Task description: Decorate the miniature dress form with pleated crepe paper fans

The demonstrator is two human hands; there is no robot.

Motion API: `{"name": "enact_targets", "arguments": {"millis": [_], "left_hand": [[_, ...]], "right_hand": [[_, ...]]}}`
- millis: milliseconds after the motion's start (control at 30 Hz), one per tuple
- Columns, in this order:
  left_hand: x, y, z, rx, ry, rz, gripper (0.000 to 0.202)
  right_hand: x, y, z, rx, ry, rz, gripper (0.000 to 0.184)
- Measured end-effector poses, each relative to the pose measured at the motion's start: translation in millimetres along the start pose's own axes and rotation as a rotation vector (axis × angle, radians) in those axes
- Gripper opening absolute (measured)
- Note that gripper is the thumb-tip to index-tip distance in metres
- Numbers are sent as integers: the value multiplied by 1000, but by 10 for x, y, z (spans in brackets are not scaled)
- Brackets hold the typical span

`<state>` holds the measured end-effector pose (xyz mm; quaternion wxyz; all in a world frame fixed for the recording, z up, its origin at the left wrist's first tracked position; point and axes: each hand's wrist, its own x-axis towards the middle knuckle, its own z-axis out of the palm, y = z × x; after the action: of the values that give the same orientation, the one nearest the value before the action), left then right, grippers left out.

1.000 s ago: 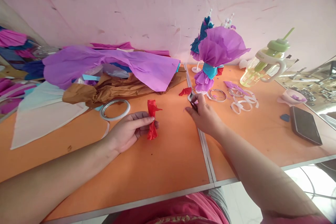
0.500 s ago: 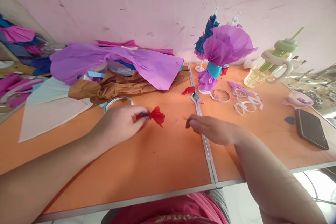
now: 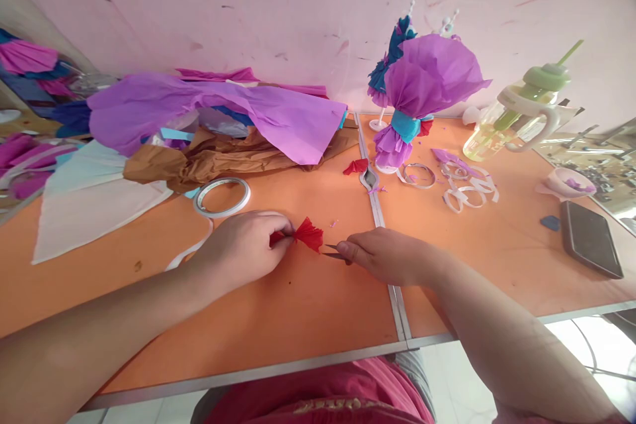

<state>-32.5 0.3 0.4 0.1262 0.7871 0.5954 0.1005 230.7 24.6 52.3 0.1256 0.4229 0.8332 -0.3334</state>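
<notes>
Pinched in my left hand (image 3: 258, 242) is a red crepe-paper bow (image 3: 309, 234), gathered at its middle, with one fanned end pointing right and the other partly covered by my fingers. My right hand (image 3: 387, 255) grips small scissors (image 3: 336, 253); their handles are hidden in my palm. The blades are slightly parted and point left, close to the bow's fanned edge. Beyond my left wrist lies a roll of white tape (image 3: 222, 197) with a loose strip trailing from it. Another scrap of red paper (image 3: 356, 166) rests near the seam between the tables.
Purple paper (image 3: 278, 116) and crumpled brown paper (image 3: 199, 162) lie along the back. A purple paper-dressed figure (image 3: 432, 76) stands at back right, beside a bottle (image 3: 527, 106). Curled white strips (image 3: 470, 192), a pink bowl (image 3: 569, 182) and a phone (image 3: 591, 238) are on the right.
My left hand has moved slightly right and down with the bow. My right hand has come left and down toward it, and the scissor blades now show clearly.
</notes>
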Motion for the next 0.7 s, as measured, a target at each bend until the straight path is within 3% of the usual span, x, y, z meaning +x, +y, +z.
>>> {"name": "enact_targets", "arguments": {"millis": [133,300,567,700], "left_hand": [[-27,39,-21,36,37,42,21],[-43,100,-43,42,37,48,20],[-24,86,-63,48,17,9,19],[-26,74,-55,41,1,-4,20]], "right_hand": [[-44,-28,-42,-8,-114,-20,52],[28,-13,-5,-73,-73,-83,54],[9,-36,-50,-67,-66,92,56],[19,2,-53,-21,-75,45,57]]}}
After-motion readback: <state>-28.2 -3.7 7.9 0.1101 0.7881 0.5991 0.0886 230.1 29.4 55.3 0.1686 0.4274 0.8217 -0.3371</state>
